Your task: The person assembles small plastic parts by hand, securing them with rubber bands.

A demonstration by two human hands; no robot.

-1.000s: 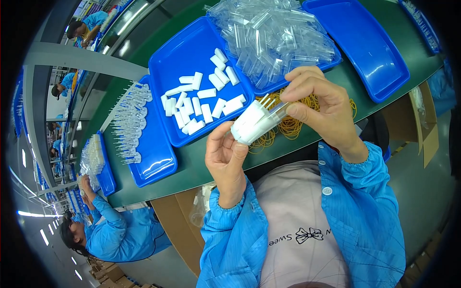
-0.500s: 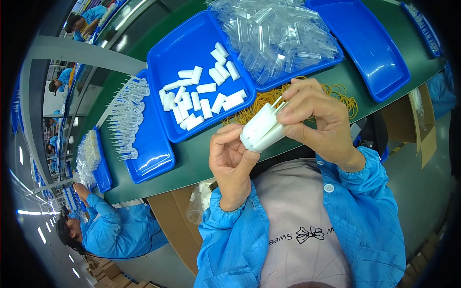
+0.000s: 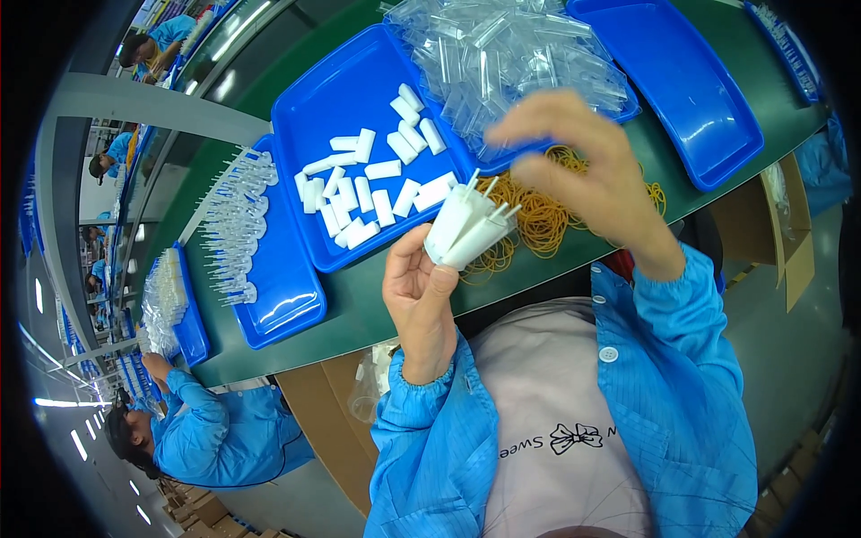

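Observation:
My left hand is closed around the lower end of several white plastic pieces with thin pins. They are bunched side by side, pins pointing up and to the right. My right hand has its fingers apart and is smeared by motion, with nothing visible in it. It hovers over the near edge of the tray of clear plastic sleeves. Beneath and beside it lies a loose heap of yellow rubber bands on the green table.
A blue tray holds scattered white blocks. Left of it, another blue tray carries rows of translucent pin-like parts. At the right stands a blue tray. A co-worker in blue sits at the left; an open carton is at the right.
My right hand has let go of the white pieces and moved up and away toward the clear sleeves. My left hand has shifted slightly left, still holding them.

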